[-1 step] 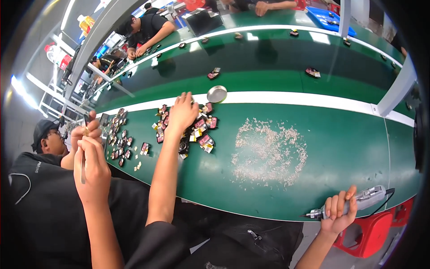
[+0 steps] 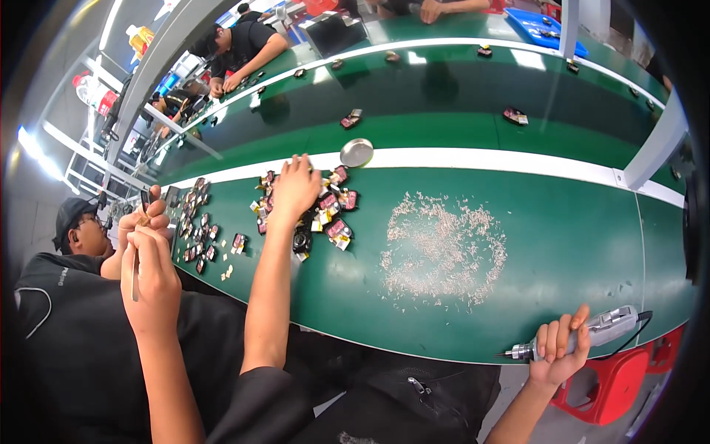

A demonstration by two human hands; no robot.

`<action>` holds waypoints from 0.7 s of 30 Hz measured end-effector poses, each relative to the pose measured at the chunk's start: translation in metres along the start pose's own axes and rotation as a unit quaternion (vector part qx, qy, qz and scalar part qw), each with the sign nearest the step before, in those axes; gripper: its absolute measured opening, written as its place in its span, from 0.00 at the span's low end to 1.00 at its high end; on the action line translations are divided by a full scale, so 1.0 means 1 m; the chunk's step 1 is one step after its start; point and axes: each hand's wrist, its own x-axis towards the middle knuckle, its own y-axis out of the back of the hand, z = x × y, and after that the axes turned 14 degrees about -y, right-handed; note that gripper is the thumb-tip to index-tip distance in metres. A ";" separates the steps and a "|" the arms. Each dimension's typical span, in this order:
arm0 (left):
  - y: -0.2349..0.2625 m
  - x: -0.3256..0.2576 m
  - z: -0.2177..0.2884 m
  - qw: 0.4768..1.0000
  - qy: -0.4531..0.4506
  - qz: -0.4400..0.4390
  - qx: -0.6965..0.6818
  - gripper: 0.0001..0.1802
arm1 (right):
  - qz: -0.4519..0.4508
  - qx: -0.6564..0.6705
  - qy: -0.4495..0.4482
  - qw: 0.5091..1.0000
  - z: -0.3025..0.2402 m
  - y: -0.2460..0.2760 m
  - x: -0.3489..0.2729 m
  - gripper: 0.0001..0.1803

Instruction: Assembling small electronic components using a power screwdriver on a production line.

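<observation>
Here, left hand [image 2: 294, 189] grip spread over small parts [image 2: 329, 214], right hand [image 2: 558, 351] clasping electric screwdriver [image 2: 592, 331].

Long green bench [image 2: 562, 244] with a white stripe [image 2: 488, 158], red stool [image 2: 620, 385] below, bright strip lights [image 2: 35, 152] at left.

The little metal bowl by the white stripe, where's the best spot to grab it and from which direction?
Judging by its pose, take the metal bowl by its rim, coming from above. It sits open side up, shallow and round, so fingers can pinch the thin edge. The near edge faces the left hand, which rests on the pile of small parts just below it; the side toward the white stripe has no parts close against it.
</observation>
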 end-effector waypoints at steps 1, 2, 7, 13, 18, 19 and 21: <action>0.001 -0.006 -0.006 0.999 0.035 -0.004 0.019 0.32 | -0.013 0.001 -0.001 1.000 0.000 0.001 0.001 0.07; 0.003 -0.011 -0.012 0.997 0.068 -0.009 0.042 0.32 | -0.027 0.003 -0.001 1.000 0.000 0.001 0.003 0.07; 0.032 -0.035 -0.049 0.951 0.282 -0.074 0.100 0.34 | -0.043 0.024 -0.029 0.998 0.000 0.001 0.007 0.06; 0.023 -0.021 -0.073 0.992 0.112 0.015 0.054 0.36 | -0.042 0.030 -0.038 0.998 -0.006 0.000 0.003 0.07; 0.016 -0.032 -0.108 0.940 0.300 -0.102 0.125 0.34 | -0.038 0.011 -0.031 0.999 -0.003 0.000 0.005 0.07; 0.013 -0.027 -0.082 0.941 0.288 -0.046 0.170 0.32 | -0.026 0.007 -0.021 0.999 -0.005 0.001 0.003 0.07; 0.021 -0.022 -0.063 0.978 0.118 0.070 0.158 0.30 | -0.029 0.006 -0.020 0.999 -0.003 -0.002 0.004 0.07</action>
